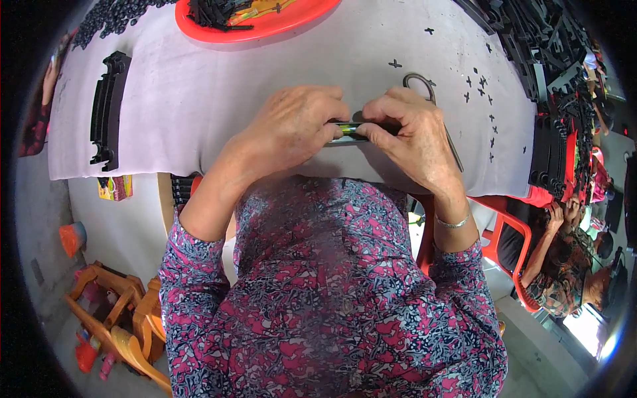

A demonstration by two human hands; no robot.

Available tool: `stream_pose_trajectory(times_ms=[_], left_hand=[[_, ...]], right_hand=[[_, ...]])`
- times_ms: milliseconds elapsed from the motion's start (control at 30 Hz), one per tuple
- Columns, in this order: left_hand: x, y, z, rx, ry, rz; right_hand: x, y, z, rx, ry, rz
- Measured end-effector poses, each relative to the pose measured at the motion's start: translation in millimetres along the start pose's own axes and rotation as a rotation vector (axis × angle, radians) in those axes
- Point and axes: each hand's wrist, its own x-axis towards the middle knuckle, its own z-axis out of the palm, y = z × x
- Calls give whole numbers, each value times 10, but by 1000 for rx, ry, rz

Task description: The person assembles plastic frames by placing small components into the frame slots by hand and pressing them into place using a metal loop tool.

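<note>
My left hand [298, 123] and my right hand [415, 132] meet over the pale tabletop, close to its front edge. Between them they pinch a narrow dark strip with a shiny yellow-green face [348, 130]; its ends are hidden under my fingers. Both thumbs press on it from the near side. Beside my right hand lies a dark tool with a looped handle [406, 78], partly covered by the hand, so its kind is unclear. Small black cross-shaped pieces [395, 64] are scattered beyond and to the right of that hand.
A red oval tray [265, 33] with black strips stands at the far side. Long black moulded parts [109, 109] lie at left, and black parts [547, 156] are piled along the right. A red chair [511, 242] and another person [564, 278] are at right; wooden furniture [126, 312] stands lower left.
</note>
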Motion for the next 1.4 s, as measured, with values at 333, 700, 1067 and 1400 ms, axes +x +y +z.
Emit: stream_pose_trajectory(times_ms=[333,700,1067,1400], left_hand=[[20,111,11,27,10,-32],[-65,95,1,-39,82,-29],[-256,322,72,90,233,-84],[-237,366,123,213,268,-23]], right_hand=[[83,-15,43,-13,-142,-1],[-42,255,-254,76,301,172],[-232,563,-445,-118,155,473],[-248,644,-431,-42,216,503]])
